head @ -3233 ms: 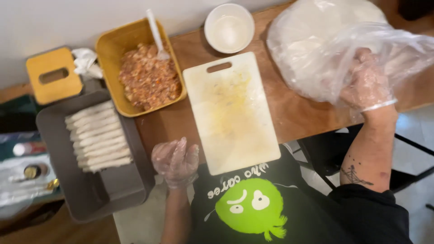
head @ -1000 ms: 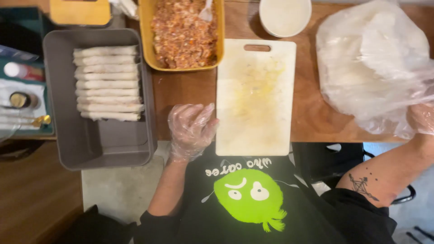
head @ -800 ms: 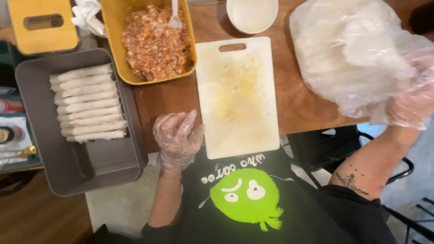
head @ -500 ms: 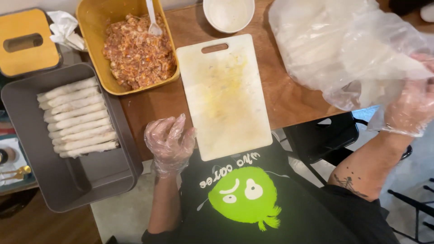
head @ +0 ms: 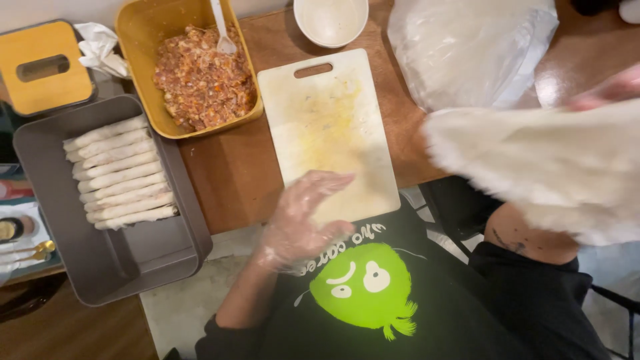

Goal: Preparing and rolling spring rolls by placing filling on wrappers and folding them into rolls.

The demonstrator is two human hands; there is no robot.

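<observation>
My left hand [head: 303,220], in a clear plastic glove, hovers with fingers spread over the near edge of a white cutting board [head: 327,113]. My right hand [head: 610,87], also gloved and blurred at the right edge, holds a thin pale wrapper sheet [head: 547,167] that hangs in the air to the right of the board. A clear plastic bag of wrappers [head: 467,47] lies on the wooden table [head: 233,173] behind it.
A yellow tub of minced filling [head: 200,80] with a white spoon [head: 220,30] sits left of the board. A grey tray [head: 113,253] holds several rolled wrappers [head: 120,170]. A white bowl [head: 330,20] stands at the back, a yellow-lidded box [head: 47,67] at far left.
My right hand has pulled a wrapper sheet out of the plastic bag and swung it toward me. My left hand has lifted and reached over the board's near edge.
</observation>
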